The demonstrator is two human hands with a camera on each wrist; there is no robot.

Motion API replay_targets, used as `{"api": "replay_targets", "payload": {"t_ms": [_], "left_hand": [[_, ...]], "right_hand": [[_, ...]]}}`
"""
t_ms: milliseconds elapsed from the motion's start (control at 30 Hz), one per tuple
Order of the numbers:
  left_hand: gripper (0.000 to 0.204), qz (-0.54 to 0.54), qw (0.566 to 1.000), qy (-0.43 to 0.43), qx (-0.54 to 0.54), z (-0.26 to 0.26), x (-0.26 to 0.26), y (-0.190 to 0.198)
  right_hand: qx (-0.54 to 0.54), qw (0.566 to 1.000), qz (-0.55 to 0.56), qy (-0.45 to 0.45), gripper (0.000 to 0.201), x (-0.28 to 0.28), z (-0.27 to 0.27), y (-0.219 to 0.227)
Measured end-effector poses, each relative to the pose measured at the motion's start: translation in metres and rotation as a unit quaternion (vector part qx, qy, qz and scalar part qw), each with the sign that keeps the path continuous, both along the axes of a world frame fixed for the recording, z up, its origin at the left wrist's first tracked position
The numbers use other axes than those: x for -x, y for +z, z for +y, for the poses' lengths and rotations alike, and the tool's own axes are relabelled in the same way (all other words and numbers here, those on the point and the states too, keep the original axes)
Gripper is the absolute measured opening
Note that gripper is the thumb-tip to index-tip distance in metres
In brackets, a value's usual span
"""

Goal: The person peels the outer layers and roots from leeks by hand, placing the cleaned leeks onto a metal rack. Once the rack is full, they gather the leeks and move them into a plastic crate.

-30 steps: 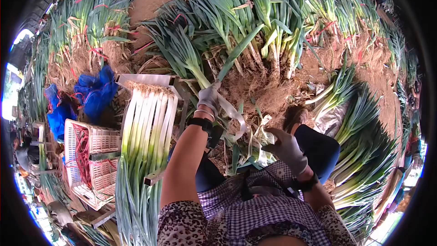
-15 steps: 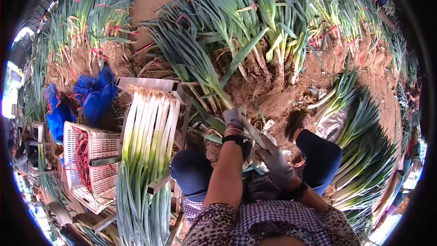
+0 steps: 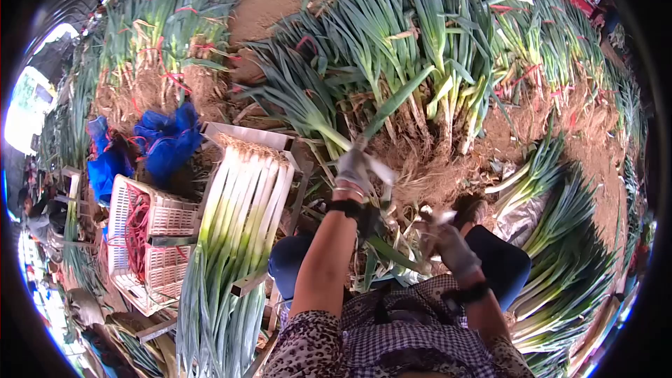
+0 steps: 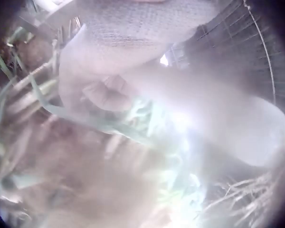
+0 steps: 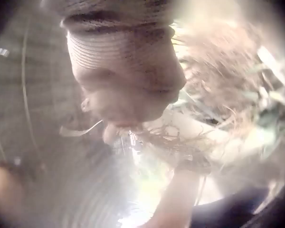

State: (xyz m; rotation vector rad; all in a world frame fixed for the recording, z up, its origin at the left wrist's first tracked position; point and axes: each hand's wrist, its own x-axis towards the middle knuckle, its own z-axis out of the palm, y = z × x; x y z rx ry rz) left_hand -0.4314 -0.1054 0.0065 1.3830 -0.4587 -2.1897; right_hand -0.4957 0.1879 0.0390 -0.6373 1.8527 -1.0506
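Note:
In the head view the gloved left hand [image 3: 352, 170] grips a leek [image 3: 329, 131] by its pale stalk, leaves fanning to the upper left and the white end pointing lower right. The left wrist view shows the curled glove [image 4: 128, 42] around the pale stalk [image 4: 228, 123], blurred. To the right, over the person's lap, the gloved right hand [image 3: 451, 248] has bent fingers beside a strip of green leaf [image 3: 395, 253] and some pale scraps. In the right wrist view its fingers [image 5: 128, 90] are curled near thin roots; what they pinch is unclear.
Left of the person, trimmed leeks [image 3: 241, 189] lie on a metal frame [image 3: 248, 134], beside a white plastic basket [image 3: 164, 217] of red ties and blue netting [image 3: 168, 141]. Bundled leeks [image 3: 420, 35] stand ahead; loose leeks [image 3: 574, 238] lie at the right.
The hands met at the leek half a second ago and are now apart. The left hand with the leek has moved up and slightly left; the right hand has moved right. The head view has shifted.

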Motion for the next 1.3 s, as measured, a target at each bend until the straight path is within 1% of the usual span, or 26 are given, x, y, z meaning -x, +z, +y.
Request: {"api": "replay_targets", "payload": {"t_ms": [33, 67, 100, 133, 167, 200, 233, 267, 333, 400, 500, 533, 600, 700, 733, 767, 833, 867, 900, 967, 1000, 1067, 1133, 1233, 1267, 1300], "left_hand": [[0.027, 0.156, 0.987, -0.002, -0.024, 0.018, -0.003, 0.015], [0.03, 0.213, 0.977, 0.025, -0.012, 0.043, -0.005, 0.034], [0.022, 0.262, 0.965, 0.015, 0.018, 0.07, -0.006, 0.035], [0.021, 0.358, 0.932, -0.047, 0.022, 0.109, -0.028, 0.103], [0.024, 0.204, 0.918, -0.183, 0.286, 0.149, -0.009, 0.06], [0.029, -0.002, 0.818, -0.255, 0.516, 0.181, 0.002, 0.05], [0.038, 0.129, 0.874, -0.301, 0.359, 0.21, 0.005, 0.039], [0.048, 0.259, 0.887, -0.334, 0.187, 0.233, 0.0, 0.069], [0.064, 0.3, 0.831, -0.338, 0.326, 0.224, -0.021, 0.109], [0.087, -0.004, 0.617, -0.233, 0.752, 0.164, -0.048, 0.133], [0.102, -0.122, 0.554, -0.264, 0.78, 0.171, -0.032, 0.122], [0.106, -0.086, 0.579, -0.202, 0.785, 0.181, -0.013, 0.118], [0.081, 0.025, 0.647, -0.185, 0.739, 0.181, -0.002, 0.154], [0.063, -0.014, 0.574, -0.046, 0.817, 0.16, -0.004, 0.219], [0.058, -0.044, 0.528, 0.058, 0.846, 0.15, -0.019, 0.25], [0.054, -0.116, 0.506, 0.025, 0.854, 0.136, -0.039, 0.282], [0.04, -0.184, 0.403, 0.105, 0.891, 0.108, -0.096, 0.34], [0.032, -0.285, 0.362, 0.089, 0.883, 0.104, -0.135, 0.369], [0.031, -0.358, 0.31, 0.095, 0.875, 0.096, -0.171, 0.387], [0.023, -0.396, 0.191, 0.134, 0.888, 0.082, -0.249, 0.414], [0.026, -0.399, 0.22, 0.075, 0.887, 0.082, -0.287, 0.427], [0.033, -0.587, 0.255, -0.033, 0.768, 0.093, -0.344, 0.445], [0.034, -0.708, 0.283, -0.128, 0.634, 0.105, -0.387, 0.436], [0.034, -0.766, 0.306, -0.272, 0.496, 0.093, -0.44, 0.357], [0.036, -0.726, 0.362, -0.303, 0.5, 0.08, -0.462, 0.312], [0.042, -0.756, 0.387, -0.373, 0.374, 0.075, -0.461, 0.275]], "right_hand": [[0.004, 0.975, 0.207, 0.085, 0.055, 0.0, -0.009, -0.022], [-0.007, 0.897, 0.423, 0.127, 0.043, 0.0, -0.018, -0.044], [0.013, 0.895, 0.437, 0.091, 0.043, 0.002, -0.024, -0.053], [0.034, 0.916, 0.396, 0.048, 0.044, 0.005, -0.028, -0.053], [0.056, 0.939, 0.34, 0.0, 0.044, 0.009, -0.028, -0.05], [0.076, 0.954, 0.286, -0.05, 0.044, 0.014, -0.027, -0.043], [0.102, 0.961, 0.237, -0.095, 0.045, 0.02, -0.024, -0.035], [0.128, 0.962, 0.201, -0.133, 0.046, 0.025, -0.02, -0.021], [0.176, 0.954, 0.164, -0.181, 0.047, 0.036, -0.009, 0.015], [0.212, 0.943, 0.16, -0.202, 0.049, 0.042, 0.001, 0.061], [0.21, 0.94, 0.174, -0.203, 0.053, 0.023, 0.015, 0.164], [0.248, 0.926, 0.209, -0.194, 0.052, 0.007, 0.008, 0.198], [0.329, 0.893, 0.251, -0.176, 0.05, -0.004, -0.002, 0.242], [0.474, 0.85, 0.206, -0.104, 0.048, -0.009, -0.011, 0.286], [0.484, 0.838, 0.231, -0.1, 0.047, -0.003, -0.013, 0.286], [0.495, 0.825, 0.255, -0.095, 0.047, 0.004, -0.015, 0.287], [0.496, 0.838, 0.209, -0.085, 0.047, -0.007, -0.02, 0.278], [0.488, 0.835, 0.249, -0.054, 0.043, -0.008, -0.023, 0.265], [0.399, 0.859, 0.317, -0.056, 0.04, 0.013, -0.02, 0.241], [0.292, 0.931, 0.201, -0.084, 0.038, -0.004, -0.017, 0.212], [0.263, 0.943, 0.197, -0.058, 0.038, -0.004, -0.015, 0.194], [0.239, 0.951, 0.198, -0.002, 0.036, 0.006, -0.008, 0.14], [0.16, 0.984, 0.068, -0.039, 0.031, 0.003, -0.001, 0.116], [0.107, 0.992, 0.009, -0.067, 0.032, -0.001, 0.001, 0.079], [0.08, 0.995, -0.001, -0.06, 0.032, -0.01, 0.0, 0.085], [0.074, 0.996, -0.014, -0.049, 0.032, -0.013, -0.001, 0.081]]}}
